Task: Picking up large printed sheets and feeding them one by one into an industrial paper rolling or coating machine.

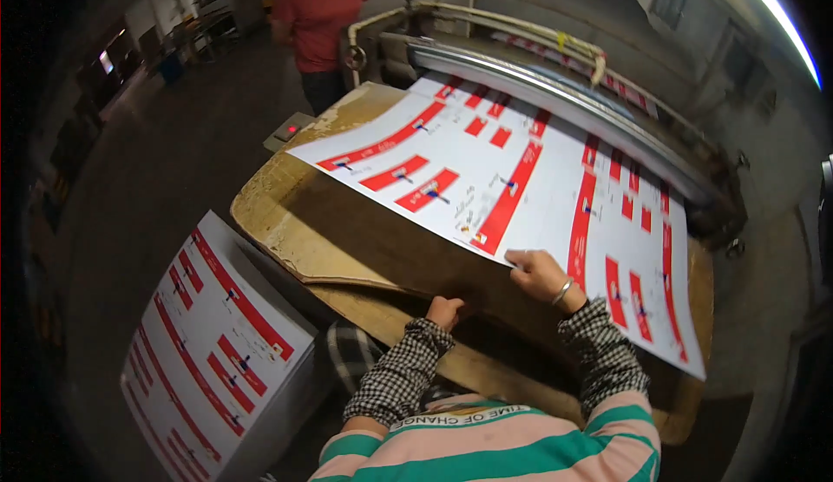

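Observation:
A large white printed sheet (555, 196) with red bars comes out from under a metal roller (555, 87) and slopes toward me over a worn wooden table (347, 252). My right hand (538, 275), a bangle on its wrist, pinches the sheet's near edge around its middle. Lower and to the left, my left hand (445, 311) is closed beside the table's front edge. Whether anything sits inside its fingers is hidden. Checked sleeve covers are on both my forearms.
A tall stack of similar printed sheets (213, 352) stands at the lower left, close to the table. A person in a red top (323, 18) stands beyond the table's far left corner. A small box with a red light (291, 130) sits at the table's left edge.

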Motion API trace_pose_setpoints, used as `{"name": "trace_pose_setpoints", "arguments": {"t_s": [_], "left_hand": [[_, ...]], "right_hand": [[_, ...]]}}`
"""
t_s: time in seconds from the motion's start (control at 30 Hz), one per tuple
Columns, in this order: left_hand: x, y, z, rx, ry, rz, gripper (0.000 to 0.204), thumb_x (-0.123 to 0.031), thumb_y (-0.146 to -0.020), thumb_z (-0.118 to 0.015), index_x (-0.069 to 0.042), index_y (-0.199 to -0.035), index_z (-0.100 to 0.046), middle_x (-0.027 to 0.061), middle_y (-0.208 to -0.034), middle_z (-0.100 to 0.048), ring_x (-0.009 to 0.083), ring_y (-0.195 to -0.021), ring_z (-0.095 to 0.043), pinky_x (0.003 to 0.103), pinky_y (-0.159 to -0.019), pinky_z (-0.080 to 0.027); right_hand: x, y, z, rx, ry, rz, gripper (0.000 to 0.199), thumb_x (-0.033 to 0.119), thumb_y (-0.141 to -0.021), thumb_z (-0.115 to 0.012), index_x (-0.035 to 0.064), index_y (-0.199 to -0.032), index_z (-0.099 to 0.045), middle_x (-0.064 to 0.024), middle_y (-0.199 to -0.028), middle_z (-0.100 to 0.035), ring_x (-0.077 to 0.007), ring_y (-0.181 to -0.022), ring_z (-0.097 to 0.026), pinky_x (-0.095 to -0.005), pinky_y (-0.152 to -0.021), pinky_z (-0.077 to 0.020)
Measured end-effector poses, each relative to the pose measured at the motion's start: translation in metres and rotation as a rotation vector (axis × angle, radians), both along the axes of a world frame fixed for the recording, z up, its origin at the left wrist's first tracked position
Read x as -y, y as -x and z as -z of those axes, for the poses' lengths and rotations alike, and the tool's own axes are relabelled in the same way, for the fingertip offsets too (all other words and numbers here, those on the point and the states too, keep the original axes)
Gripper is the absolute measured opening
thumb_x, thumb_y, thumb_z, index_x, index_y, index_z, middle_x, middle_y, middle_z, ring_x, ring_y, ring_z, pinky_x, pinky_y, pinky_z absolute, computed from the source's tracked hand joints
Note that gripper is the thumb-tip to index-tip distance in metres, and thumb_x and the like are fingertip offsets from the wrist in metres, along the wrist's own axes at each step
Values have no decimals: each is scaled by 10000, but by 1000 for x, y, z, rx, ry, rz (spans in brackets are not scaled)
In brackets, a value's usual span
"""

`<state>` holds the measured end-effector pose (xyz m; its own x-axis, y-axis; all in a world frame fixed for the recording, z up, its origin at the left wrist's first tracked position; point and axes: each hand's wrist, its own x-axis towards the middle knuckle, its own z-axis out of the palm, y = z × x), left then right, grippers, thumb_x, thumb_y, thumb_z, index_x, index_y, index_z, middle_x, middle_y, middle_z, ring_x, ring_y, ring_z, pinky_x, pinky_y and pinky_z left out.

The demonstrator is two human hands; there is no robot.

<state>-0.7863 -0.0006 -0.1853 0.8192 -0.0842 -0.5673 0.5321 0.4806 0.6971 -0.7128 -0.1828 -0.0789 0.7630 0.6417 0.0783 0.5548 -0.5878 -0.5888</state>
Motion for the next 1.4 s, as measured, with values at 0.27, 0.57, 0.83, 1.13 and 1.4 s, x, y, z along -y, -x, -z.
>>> {"name": "trace_pose_setpoints", "arguments": {"t_s": [0.27,0.57,0.83,1.13,1.4], "left_hand": [[6,-10,15,96,119,11,180,-14,-757,-470,80,-910,-483,139,-887,-561,209,-784,-577,336,-712,-490],[-6,-1,24,125,198,42,364,-82,-809,-483,63,-1110,-336,221,-1047,-489,289,-944,-526,359,-811,-449],[3,11,34,32,128,17,344,-100,-820,-463,54,-1109,-359,208,-1027,-510,281,-927,-538,359,-810,-447],[5,-7,40,-6,-64,-91,190,-106,-775,-512,-25,-947,-515,65,-775,-575,160,-621,-572,268,-579,-491],[28,-5,28,19,-358,-242,173,-66,-768,-501,19,-919,-510,105,-795,-574,189,-648,-574,276,-562,-497]], "right_hand": [[9,24,75,-89,-114,132,329,135,-622,-549,-9,-918,-549,-171,-990,-535,-298,-935,-504,-320,-799,-407],[5,-31,92,-224,-13,86,394,167,-618,-578,-5,-972,-554,-148,-1073,-516,-286,-1047,-447,-345,-879,-358],[-54,4,158,156,76,440,518,379,-709,-523,14,-1075,-485,-229,-1218,-348,-392,-1170,-237,-546,-952,-118],[-72,23,143,176,-158,576,415,242,-690,-524,36,-1050,-514,-185,-1233,-362,-340,-1201,-216,-471,-992,-72],[-65,24,142,86,-254,510,347,187,-695,-480,17,-988,-557,-187,-1223,-378,-347,-1203,-206,-471,-998,-49]]}}
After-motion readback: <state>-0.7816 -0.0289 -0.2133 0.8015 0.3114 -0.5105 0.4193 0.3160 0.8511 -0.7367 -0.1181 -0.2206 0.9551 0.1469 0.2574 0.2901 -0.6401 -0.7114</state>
